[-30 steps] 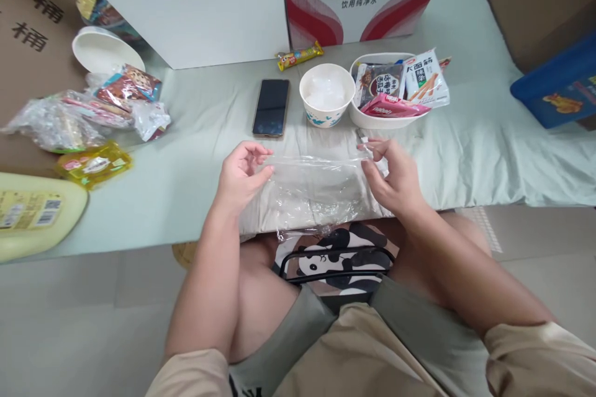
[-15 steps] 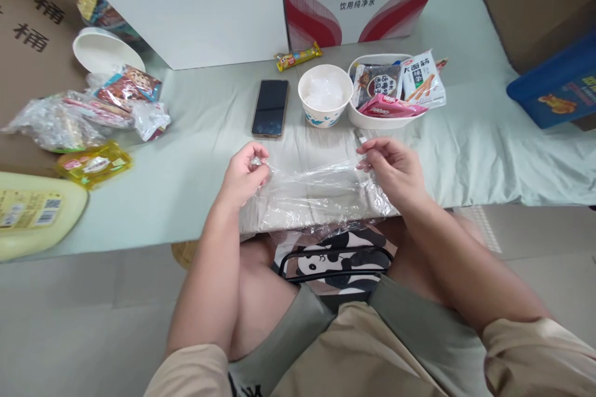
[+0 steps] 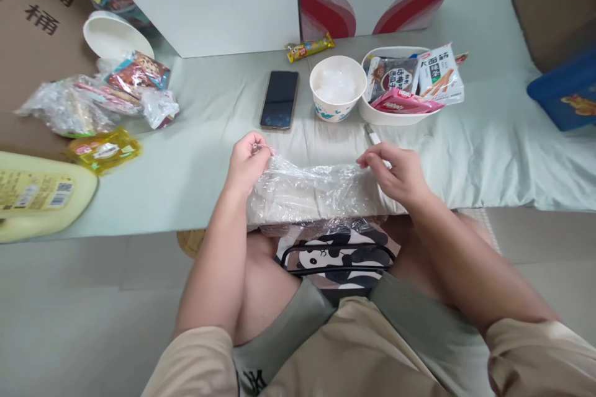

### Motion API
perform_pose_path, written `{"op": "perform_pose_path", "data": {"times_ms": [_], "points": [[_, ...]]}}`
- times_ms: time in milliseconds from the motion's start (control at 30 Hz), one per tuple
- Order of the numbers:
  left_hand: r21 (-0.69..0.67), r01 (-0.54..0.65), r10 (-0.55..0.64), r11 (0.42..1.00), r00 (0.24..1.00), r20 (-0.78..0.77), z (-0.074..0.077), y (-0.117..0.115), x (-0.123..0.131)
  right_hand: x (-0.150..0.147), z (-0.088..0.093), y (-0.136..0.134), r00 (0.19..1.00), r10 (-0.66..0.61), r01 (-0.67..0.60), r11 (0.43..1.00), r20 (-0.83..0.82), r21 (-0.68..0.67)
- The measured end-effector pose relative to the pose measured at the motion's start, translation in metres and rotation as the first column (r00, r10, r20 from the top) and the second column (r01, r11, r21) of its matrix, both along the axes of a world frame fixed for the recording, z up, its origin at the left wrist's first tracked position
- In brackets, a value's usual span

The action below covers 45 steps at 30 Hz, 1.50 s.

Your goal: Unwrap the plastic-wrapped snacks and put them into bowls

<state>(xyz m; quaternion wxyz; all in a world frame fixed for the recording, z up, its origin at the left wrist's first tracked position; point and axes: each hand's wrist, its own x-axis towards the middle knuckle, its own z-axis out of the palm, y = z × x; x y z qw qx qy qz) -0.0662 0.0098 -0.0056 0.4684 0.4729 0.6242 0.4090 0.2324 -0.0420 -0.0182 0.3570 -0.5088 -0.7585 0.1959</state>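
A crumpled sheet of clear plastic film [image 3: 313,189] spreads between my two hands and drapes over the table's near edge. My left hand [image 3: 249,164] is closed, pinching the film's left end between thumb and fingers. On the other side, my right hand [image 3: 398,175] is closed too, its thumb and forefinger pinched at the film's upper right edge. Partly hidden behind my right hand lies a slim white-and-grey object [image 3: 372,134], its kind unclear. Beyond the film stands a paper cup [image 3: 336,113] with something whitish and translucent inside.
A phone [image 3: 279,100] lies left of the cup. To its right, a white tub [image 3: 395,118] holds several snack packets. A yellow snack stick [image 3: 310,48] lies before a white-and-red carton [image 3: 372,12]. Wrappers [image 3: 69,108] and a pale yellow jug [image 3: 51,192] are at left.
The film has slackened and bunched toward my left hand. My right hand has lowered slightly, showing more of the slim object. The whole view has shifted a little.
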Motion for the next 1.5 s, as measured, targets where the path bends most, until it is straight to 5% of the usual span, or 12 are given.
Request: {"op": "perform_pose_path", "data": {"times_ms": [167, 333, 567, 700, 833, 900, 1000, 1100, 1200, 1300, 1433, 1500], "points": [[-0.073, -0.050, 0.055, 0.996, 0.996, 0.065, -0.001, 0.001, 0.003, -0.007, -0.006, -0.007, 0.908, 0.279, -0.258, 0.960, 0.311, -0.108], [-0.148, -0.068, 0.085, 0.987, 0.990, 0.113, -0.001, 0.002, 0.005, -0.014, -0.017, -0.011, 0.851, 0.324, -0.269, 0.945, 0.412, -0.187], [-0.146, 0.003, 0.006, 0.989, 0.998, 0.061, 0.001, 0.001, 0.004, -0.020, -0.005, -0.002, 0.991, 0.124, -0.123, 0.992, 0.057, -0.018], [-0.138, 0.045, -0.041, 0.989, 0.999, 0.030, 0.004, 0.000, 0.007, -0.023, 0.003, 0.003, 0.975, -0.107, 0.043, 0.950, -0.193, -0.310], [-0.039, -0.024, 0.025, 0.999, 1.000, 0.018, 0.000, 0.003, 0.006, -0.020, 0.002, 0.008, 0.841, -0.249, -0.090, 0.811, -0.480, -0.578], [0.035, -0.064, 0.064, 0.997, 0.998, 0.003, -0.004, 0.004, 0.002, -0.016, 0.000, 0.010, 0.789, -0.202, -0.180, 0.827, -0.580, -0.533], [0.122, -0.079, 0.086, 0.989, 0.995, -0.056, -0.011, 0.004, -0.005, -0.011, -0.004, 0.009, 0.821, 0.003, -0.283, 0.871, -0.572, -0.402], [0.175, -0.068, 0.101, 0.982, 0.977, -0.189, -0.014, 0.001, -0.010, -0.011, -0.005, 0.006, 0.920, 0.009, -0.158, 0.923, -0.393, -0.350], [0.311, 0.039, 0.103, 0.949, 0.898, -0.427, -0.010, -0.007, -0.006, -0.014, -0.001, 0.003, 0.957, -0.163, 0.077, 0.941, -0.241, -0.329], [0.424, 0.298, 0.037, 0.855, 0.781, -0.623, -0.003, -0.017, 0.005, -0.017, 0.001, 0.004, 0.907, -0.296, 0.177, 0.914, -0.300, -0.366], [0.320, 0.655, -0.295, 0.685, 0.651, -0.700, -0.006, -0.025, 0.018, -0.015, -0.004, 0.011, 0.777, -0.410, 0.198, 0.880, -0.478, -0.432], [0.193, 0.720, -0.420, 0.666, 0.576, -0.701, -0.011, -0.024, 0.020, -0.009, -0.007, 0.013, 0.759, -0.409, 0.220, 0.893, -0.507, -0.392]]}}
